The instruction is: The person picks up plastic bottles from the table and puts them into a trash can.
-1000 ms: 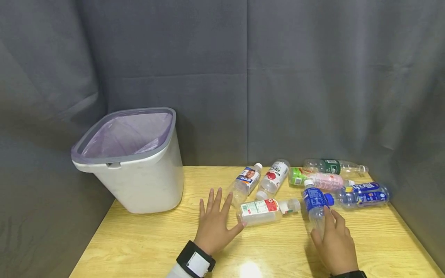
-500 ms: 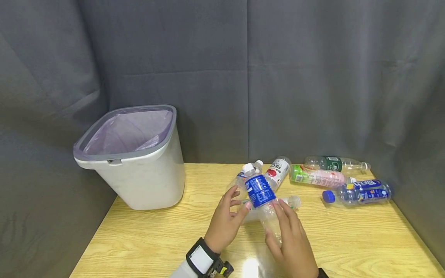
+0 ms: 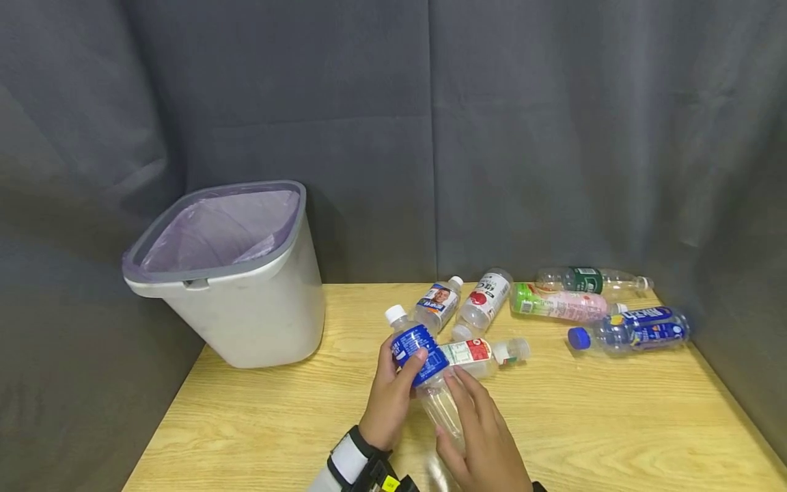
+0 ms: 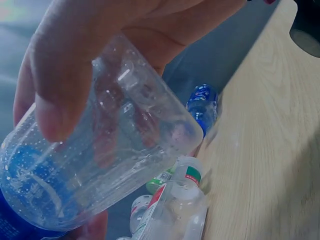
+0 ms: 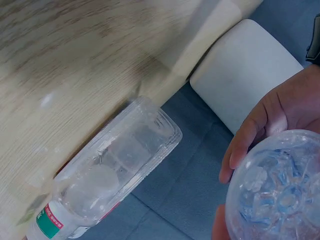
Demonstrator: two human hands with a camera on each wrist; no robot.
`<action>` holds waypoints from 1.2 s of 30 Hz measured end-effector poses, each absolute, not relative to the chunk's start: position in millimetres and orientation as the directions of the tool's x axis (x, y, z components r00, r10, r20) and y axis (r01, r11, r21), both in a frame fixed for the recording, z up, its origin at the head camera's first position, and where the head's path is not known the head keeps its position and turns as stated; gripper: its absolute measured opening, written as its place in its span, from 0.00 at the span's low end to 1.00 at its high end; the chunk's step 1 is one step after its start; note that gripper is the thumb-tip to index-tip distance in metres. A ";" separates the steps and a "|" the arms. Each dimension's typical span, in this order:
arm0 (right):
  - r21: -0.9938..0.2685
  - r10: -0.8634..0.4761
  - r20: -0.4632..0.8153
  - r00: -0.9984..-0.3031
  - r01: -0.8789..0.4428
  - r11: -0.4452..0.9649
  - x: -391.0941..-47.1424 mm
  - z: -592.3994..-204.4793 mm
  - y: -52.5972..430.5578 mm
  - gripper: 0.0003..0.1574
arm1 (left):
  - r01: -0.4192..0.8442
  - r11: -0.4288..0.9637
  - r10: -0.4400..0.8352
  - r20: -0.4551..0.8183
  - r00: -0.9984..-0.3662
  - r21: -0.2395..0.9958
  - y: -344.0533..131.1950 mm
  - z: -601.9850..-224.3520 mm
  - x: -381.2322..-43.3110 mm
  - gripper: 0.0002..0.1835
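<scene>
The left grip (image 3: 386,404) is closing around a blue-labelled bottle (image 3: 430,372) at its upper part, the thumb lying across the label and the other fingers passing behind. The right grip (image 3: 486,437) is holding the same bottle lower down; the left wrist view is showing its thumb in front of the clear plastic and its fingers behind. The bottle is therefore sitting between both grips, above the bench (image 3: 615,424), leaning with its white cap (image 3: 395,313) pointing away and toward the person's left, its base toward the right grip.

A bottle with a red-and-white label (image 3: 470,351) is lying on its side just beyond the held one, which is partly covering it in the head view. A white bin (image 3: 270,324) with a grey rim is standing to the left, apart from both grips.
</scene>
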State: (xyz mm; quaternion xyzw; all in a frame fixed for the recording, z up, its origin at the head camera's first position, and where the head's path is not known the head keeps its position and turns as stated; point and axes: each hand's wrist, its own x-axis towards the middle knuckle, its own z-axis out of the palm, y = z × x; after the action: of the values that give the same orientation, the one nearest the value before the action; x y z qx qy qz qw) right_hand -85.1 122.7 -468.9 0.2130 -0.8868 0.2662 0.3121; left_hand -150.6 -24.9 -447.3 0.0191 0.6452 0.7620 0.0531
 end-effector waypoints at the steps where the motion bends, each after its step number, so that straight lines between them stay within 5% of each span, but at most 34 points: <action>1: -0.344 -0.212 0.658 -0.723 -0.538 0.769 -85.1 -468.0 122.6 0.47 | -0.054 -0.161 0.106 -0.037 -0.994 0.986 -25.3 -446.9 -151.0 0.38; 6: -0.380 -0.202 0.622 -0.757 -0.517 0.767 -86.2 -459.4 123.1 0.51 | 0.006 -0.123 0.091 0.018 -0.996 0.992 -32.0 -436.6 -155.4 0.37; 12: -0.434 -0.179 0.578 -0.796 -0.486 0.759 -97.1 -445.3 142.6 0.45 | 0.228 -0.032 0.016 0.229 -0.973 0.973 -65.8 -398.4 -167.4 0.37; 24: -0.297 -0.050 0.539 -0.841 -0.246 0.923 -175.6 -464.1 285.1 0.37 | 0.636 -0.039 -0.202 0.617 -0.760 0.771 -168.0 -267.1 -183.1 0.39; 28: -0.265 0.012 0.468 -0.884 -0.128 0.956 -191.9 -477.4 336.8 0.40 | 0.666 -0.083 -0.307 0.617 -0.724 0.741 -206.9 -235.2 -196.2 0.39; 33: -0.220 0.002 0.410 -0.912 -0.097 0.971 -200.6 -492.3 377.2 0.49 | 0.563 -0.148 -0.416 0.466 -0.781 0.813 -252.4 -208.1 -217.3 0.39; 36: -0.197 -0.022 0.398 -0.917 -0.109 0.974 -200.2 -499.7 389.1 0.49 | 0.455 -0.069 -0.428 0.386 -0.817 0.888 -270.0 -201.5 -231.0 0.41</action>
State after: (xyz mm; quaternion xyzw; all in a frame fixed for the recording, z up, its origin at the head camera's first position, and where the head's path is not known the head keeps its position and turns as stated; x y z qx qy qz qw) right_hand -200.2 389.1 -499.7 0.0336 -0.9731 0.1080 0.2008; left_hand -231.0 -270.0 -201.5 0.0110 0.6120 0.7309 -0.3019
